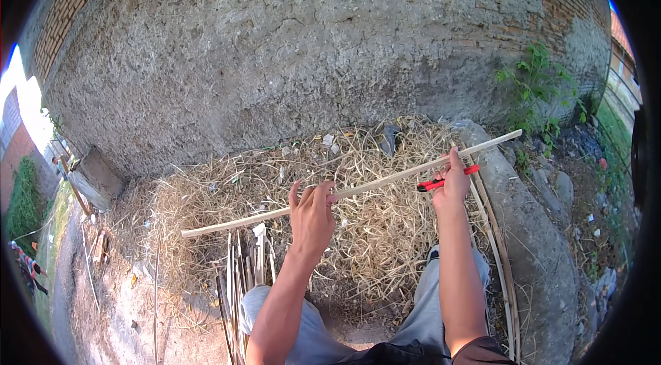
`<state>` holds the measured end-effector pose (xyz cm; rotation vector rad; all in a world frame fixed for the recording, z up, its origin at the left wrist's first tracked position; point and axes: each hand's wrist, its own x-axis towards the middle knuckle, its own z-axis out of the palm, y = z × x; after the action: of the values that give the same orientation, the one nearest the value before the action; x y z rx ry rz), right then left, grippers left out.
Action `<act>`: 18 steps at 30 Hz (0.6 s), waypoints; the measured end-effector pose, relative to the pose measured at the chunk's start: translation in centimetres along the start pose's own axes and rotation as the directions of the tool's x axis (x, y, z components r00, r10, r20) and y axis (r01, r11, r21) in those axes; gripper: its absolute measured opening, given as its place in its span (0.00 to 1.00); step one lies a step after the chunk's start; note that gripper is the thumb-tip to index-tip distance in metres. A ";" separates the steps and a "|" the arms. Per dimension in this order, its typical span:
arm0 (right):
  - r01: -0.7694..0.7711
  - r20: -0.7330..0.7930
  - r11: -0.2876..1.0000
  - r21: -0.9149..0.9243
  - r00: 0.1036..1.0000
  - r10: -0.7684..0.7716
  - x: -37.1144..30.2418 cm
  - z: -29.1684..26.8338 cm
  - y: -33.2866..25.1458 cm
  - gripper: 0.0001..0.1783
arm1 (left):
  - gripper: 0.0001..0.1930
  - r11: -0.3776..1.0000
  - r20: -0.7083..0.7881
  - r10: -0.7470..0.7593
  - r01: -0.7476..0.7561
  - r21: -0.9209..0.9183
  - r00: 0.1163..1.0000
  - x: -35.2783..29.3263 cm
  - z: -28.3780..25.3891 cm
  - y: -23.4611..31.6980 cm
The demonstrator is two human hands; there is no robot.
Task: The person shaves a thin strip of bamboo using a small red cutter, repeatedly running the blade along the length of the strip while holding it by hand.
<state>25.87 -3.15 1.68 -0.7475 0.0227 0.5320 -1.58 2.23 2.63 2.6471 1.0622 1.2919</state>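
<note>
A long pale bamboo strip (385, 180) runs slantwise in front of me, its right end higher and farther off than its left. My left hand (312, 219) is closed around it left of the middle. Toward the other end my right hand (452, 181) grips the strip with its fingers and also has a red utility knife (448, 178) in it, lying crosswise through the palm. Whether the knife's blade is out, I cannot tell. Below the strip, curly straw-coloured shavings (375, 244) cover the ground in a thick heap.
A rough grey wall (310, 55) rises behind the heap. Several thin strips (241, 269) lean beside my left leg; long strips (497, 248) lie beside my right leg. Farther right are a concrete edge (530, 255) and a leafy green plant (537, 86). A block (98, 176) stands at left.
</note>
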 end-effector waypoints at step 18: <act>0.019 0.099 0.992 0.128 0.995 -0.032 -0.2 0.1 -1.5 0.15 | 0.09 0.998 -0.036 0.046 -0.044 0.045 0.998 0.3 0.1 1.4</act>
<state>26.33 -4.06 2.75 -0.5950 -0.0468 0.5384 -0.51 1.36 3.18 2.7048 1.0542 1.3466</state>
